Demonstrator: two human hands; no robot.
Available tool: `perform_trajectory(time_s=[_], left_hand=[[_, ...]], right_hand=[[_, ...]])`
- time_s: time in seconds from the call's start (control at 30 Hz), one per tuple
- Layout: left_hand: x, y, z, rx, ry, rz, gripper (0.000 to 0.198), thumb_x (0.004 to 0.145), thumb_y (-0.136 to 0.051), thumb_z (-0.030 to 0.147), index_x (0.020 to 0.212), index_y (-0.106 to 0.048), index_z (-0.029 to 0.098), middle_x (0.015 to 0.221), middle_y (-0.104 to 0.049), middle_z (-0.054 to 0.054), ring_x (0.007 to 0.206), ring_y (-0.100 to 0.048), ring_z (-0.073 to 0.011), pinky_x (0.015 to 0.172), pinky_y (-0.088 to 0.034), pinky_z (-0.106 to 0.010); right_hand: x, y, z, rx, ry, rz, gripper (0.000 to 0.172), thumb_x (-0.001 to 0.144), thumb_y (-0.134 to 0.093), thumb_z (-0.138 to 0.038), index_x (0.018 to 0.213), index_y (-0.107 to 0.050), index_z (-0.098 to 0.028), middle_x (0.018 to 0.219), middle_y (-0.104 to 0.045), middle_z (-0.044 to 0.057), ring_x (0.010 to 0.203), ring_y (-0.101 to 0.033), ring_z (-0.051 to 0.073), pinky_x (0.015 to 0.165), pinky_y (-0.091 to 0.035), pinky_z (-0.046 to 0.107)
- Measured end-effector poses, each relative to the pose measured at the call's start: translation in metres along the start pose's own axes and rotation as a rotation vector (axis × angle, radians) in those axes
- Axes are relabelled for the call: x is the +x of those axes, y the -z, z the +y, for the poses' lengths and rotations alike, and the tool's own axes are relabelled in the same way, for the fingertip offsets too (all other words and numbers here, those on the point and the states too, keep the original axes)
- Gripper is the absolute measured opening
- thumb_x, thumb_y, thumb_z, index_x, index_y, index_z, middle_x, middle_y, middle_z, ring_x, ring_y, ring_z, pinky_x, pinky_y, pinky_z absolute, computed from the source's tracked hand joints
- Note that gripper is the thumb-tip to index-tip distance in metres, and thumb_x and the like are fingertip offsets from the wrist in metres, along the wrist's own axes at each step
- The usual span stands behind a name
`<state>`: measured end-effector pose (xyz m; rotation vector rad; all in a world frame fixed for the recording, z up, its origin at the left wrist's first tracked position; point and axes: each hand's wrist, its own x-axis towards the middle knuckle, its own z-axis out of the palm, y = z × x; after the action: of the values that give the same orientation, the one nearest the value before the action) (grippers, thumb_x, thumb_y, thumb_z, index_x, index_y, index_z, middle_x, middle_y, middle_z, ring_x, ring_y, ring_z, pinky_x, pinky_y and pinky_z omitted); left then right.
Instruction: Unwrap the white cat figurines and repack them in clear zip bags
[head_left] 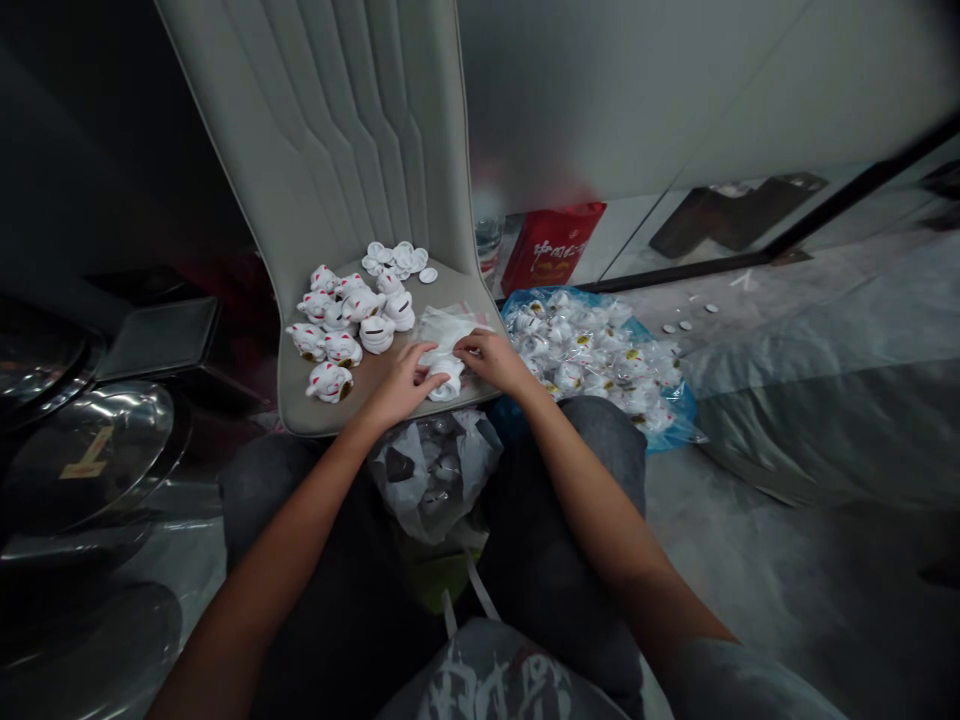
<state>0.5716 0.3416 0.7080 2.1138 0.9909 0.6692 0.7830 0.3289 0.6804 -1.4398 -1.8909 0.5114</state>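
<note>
My left hand (405, 385) is curled around a white lucky cat figurine (445, 382) at the front edge of the chair seat, thumb and fingers against it. Just to its right, my right hand (491, 360) has its fingers pinched together at the edge of a stack of clear plastic bags (444, 328); whether it grips one is hard to make out. Several more white lucky cat figurines (351, 308) with red and gold marks stand or lie on the seat to the left. Behind them lies a heap of white round discs (396, 260).
On the floor at right, a blue plastic bag (652, 435) holds many wrapped figurines. A grey plastic bag (435, 475) hangs between my knees below the seat. A red package (551, 245) leans by the wall, and a few discs (685, 326) lie on the floor.
</note>
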Motion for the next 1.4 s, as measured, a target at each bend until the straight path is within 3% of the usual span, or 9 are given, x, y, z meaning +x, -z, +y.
perform_trajectory(time_s=[0.3,0.5,0.63,0.77,0.97,1.03,1.17,1.27,1.4], left_hand=[[0.002,0.018,0.007,0.109,-0.074,0.116,0.031,0.088,-0.06,0.017,0.119,-0.061,0.019,0.12,-0.059,-0.008,0.083,-0.065,-0.0122,0.075,-0.058,-0.026],[-0.003,0.008,0.01,0.474,-0.333,-0.124,0.031,0.087,-0.051,0.007,0.097,-0.075,0.024,0.114,-0.066,-0.005,0.108,-0.061,-0.0201,0.096,-0.051,-0.036],[-0.001,-0.004,0.008,0.582,-0.311,-0.295,0.033,0.085,-0.05,0.005,0.094,-0.076,0.022,0.11,-0.071,-0.005,0.108,-0.06,-0.022,0.099,-0.049,-0.039],[0.004,-0.007,-0.001,0.518,-0.234,-0.206,0.034,0.088,-0.045,0.009,0.104,-0.073,0.019,0.107,-0.07,-0.008,0.106,-0.061,-0.0224,0.099,-0.049,-0.039],[0.006,-0.008,-0.013,0.462,-0.194,-0.111,0.035,0.088,-0.046,0.01,0.116,-0.066,0.017,0.116,-0.064,-0.011,0.112,-0.057,-0.0235,0.102,-0.046,-0.04],[0.005,-0.007,-0.013,0.438,-0.19,-0.115,0.036,0.087,-0.046,0.009,0.117,-0.065,0.017,0.115,-0.063,-0.011,0.113,-0.057,-0.0233,0.102,-0.046,-0.039],[-0.001,-0.003,-0.008,0.386,-0.182,-0.101,0.034,0.088,-0.045,0.009,0.113,-0.066,0.017,0.114,-0.064,-0.009,0.112,-0.058,-0.0219,0.102,-0.044,-0.036],[-0.008,-0.001,-0.002,0.361,-0.179,-0.073,0.032,0.087,-0.045,0.008,0.11,-0.067,0.017,0.112,-0.063,-0.008,0.111,-0.058,-0.0211,0.102,-0.044,-0.036],[-0.02,0.003,0.014,0.263,-0.146,-0.074,0.027,0.086,-0.045,0.007,0.096,-0.07,0.013,0.102,-0.064,-0.007,0.099,-0.06,-0.0184,0.096,-0.045,-0.034]], right_hand=[[0.001,0.001,0.0,0.02,0.01,-0.02,0.022,0.096,-0.054,-0.023,0.096,-0.075,-0.013,0.094,-0.069,0.01,0.087,-0.061,0.018,0.082,-0.044,0.028],[0.001,-0.002,0.001,-0.013,0.016,-0.077,0.022,0.095,-0.054,-0.02,0.094,-0.075,-0.013,0.089,-0.068,0.009,0.083,-0.06,0.017,0.078,-0.042,0.027],[0.001,-0.002,0.003,-0.049,0.028,-0.117,0.023,0.094,-0.054,-0.021,0.093,-0.075,-0.013,0.087,-0.068,0.009,0.083,-0.059,0.018,0.08,-0.042,0.027],[0.0,-0.003,0.002,-0.046,0.037,-0.13,0.023,0.095,-0.053,-0.022,0.093,-0.075,-0.013,0.086,-0.067,0.009,0.083,-0.059,0.018,0.081,-0.043,0.028],[-0.012,0.007,-0.02,0.196,-0.015,0.033,0.022,0.092,-0.057,-0.028,0.101,-0.071,-0.015,0.1,-0.067,0.009,0.089,-0.061,0.018,0.082,-0.047,0.029],[-0.021,0.018,-0.029,0.43,-0.073,-0.11,0.026,0.092,-0.056,-0.035,0.097,-0.072,-0.015,0.095,-0.07,0.007,0.085,-0.063,0.017,0.075,-0.05,0.027],[-0.042,0.02,-0.032,0.771,-0.179,-0.787,0.032,0.086,-0.065,-0.042,0.096,-0.074,-0.013,0.088,-0.075,0.007,0.077,-0.068,0.016,0.069,-0.053,0.025],[-0.058,-0.017,-0.028,0.582,-0.278,-1.068,0.021,0.085,-0.068,-0.029,0.093,-0.075,-0.012,0.08,-0.075,0.005,0.071,-0.069,0.014,0.068,-0.056,0.024],[-0.079,-0.097,-0.03,0.103,-0.337,-1.132,0.017,0.09,-0.066,-0.023,0.086,-0.072,-0.008,0.072,-0.07,0.001,0.068,-0.067,0.013,0.067,-0.056,0.025]])
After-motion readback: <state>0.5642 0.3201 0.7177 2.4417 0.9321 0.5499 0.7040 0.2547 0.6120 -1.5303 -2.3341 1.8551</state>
